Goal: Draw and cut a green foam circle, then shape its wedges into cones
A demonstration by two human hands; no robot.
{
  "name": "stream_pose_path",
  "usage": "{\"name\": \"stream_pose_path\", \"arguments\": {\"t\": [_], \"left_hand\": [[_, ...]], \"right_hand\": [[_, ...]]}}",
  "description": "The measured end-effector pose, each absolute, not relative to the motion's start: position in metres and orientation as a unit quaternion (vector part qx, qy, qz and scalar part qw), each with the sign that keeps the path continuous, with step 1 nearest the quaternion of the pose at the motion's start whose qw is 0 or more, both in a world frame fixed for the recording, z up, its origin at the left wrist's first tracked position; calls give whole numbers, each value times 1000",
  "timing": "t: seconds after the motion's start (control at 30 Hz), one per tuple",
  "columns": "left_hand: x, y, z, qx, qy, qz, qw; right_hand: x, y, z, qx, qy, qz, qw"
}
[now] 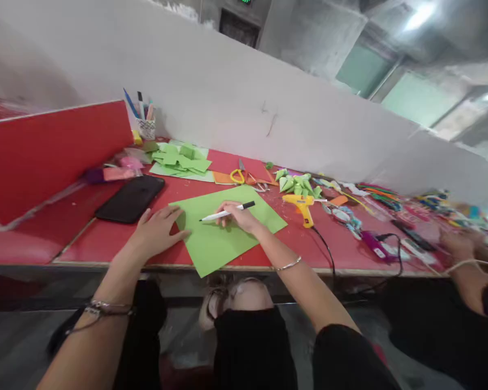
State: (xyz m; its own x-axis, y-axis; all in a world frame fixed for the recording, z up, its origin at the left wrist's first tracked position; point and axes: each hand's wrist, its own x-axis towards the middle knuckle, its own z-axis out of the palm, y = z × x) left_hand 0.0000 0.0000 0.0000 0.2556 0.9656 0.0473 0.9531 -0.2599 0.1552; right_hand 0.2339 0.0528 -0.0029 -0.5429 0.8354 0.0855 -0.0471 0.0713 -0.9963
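A sheet of green paper (211, 249) lies at a slant on the red table (117, 244), one corner reaching past the front edge. My right hand (238, 215) grips a white marker pen (222, 214) with a black end; its tip points left and is at the sheet, though I cannot tell whether it touches. No clear line shows on the paper. My left hand (159, 232) rests flat with fingers spread, its fingertips at the sheet's left edge. Just beyond that hand is a black phone (130, 198).
Behind the sheet lie green paper pieces (181, 160), scissors (237, 176) and folded green paper shapes (299, 184). A yellow glue gun (303, 207) with a black cord sits to the right. A pen cup (146, 128) stands by the wall. Another person's hand (459, 246) is at far right.
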Motion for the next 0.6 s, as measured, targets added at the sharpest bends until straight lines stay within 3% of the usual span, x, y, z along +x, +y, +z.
{"name": "stream_pose_path", "arguments": {"t": [0.6], "left_hand": [[3, 0, 1, 786, 612, 67, 60]], "right_hand": [[235, 49, -2, -328, -666, 574, 346]]}}
